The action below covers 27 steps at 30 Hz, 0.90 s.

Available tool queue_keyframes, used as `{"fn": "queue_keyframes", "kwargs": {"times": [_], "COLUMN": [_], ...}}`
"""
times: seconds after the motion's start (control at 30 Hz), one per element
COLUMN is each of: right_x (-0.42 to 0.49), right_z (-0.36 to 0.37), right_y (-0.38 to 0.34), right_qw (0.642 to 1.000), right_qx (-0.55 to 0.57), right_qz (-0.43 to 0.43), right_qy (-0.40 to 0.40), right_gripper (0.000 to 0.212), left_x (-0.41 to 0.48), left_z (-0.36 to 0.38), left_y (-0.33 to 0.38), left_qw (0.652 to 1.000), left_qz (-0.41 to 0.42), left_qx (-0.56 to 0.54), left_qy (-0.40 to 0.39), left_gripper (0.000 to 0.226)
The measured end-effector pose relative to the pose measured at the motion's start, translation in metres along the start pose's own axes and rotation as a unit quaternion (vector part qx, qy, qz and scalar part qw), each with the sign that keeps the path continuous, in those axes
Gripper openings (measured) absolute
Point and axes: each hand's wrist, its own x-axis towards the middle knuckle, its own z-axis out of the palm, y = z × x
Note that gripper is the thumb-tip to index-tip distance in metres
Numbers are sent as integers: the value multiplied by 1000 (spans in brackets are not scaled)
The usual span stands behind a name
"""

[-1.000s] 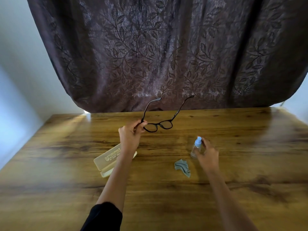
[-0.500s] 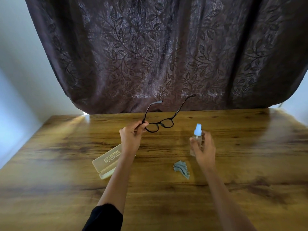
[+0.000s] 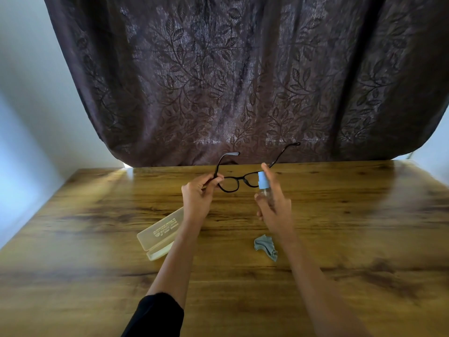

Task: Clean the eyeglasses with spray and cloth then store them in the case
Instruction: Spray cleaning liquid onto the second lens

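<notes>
Head view: how do the glasses (image 3: 228, 185) lie?
— Front running left to right, lenses facing the person. Both arms are unfolded and point away and upward, toward the curtain (image 3: 243, 81).
— And the left hand (image 3: 198, 198)?
— It pinches the left end of the frame, by the hinge, between thumb and curled fingers, holding the glasses in the air above the table (image 3: 340, 227).
— The right hand (image 3: 274, 210)?
— Wrapped round the clear body of a spray bottle (image 3: 263, 184), with the forefinger straight up beside the blue cap (whether it presses the cap, I cannot tell). Another finger sticks out loosely.
— Where is the bottle against the glasses?
— Upright, cap on top, just in front of the right lens, hiding part of it.
— The rest?
— The case (image 3: 160, 235) lies open and slantwise on the table, partly under the left forearm. The cloth (image 3: 266, 246) is crumpled on the table beside the right wrist.
</notes>
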Motion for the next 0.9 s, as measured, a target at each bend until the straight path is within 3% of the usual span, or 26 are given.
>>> {"fn": "queue_keyframes", "kwargs": {"times": [0.23,0.9], "right_x": [1,4], "right_z": [18,32], "right_y": [-2,-18], "right_qw": [998,993], "right_qx": [-38,-102], "right_qz": [-50,-12], "right_qy": [-31,-51], "right_gripper": [54,58], "left_x": [0,-1], "left_z": [2,-4], "left_y": [1,-4], "left_qw": [1000,1000], "left_qz": [4,6], "left_qx": [-8,5], "left_qy": [2,-18], "left_gripper": [11,11]}}
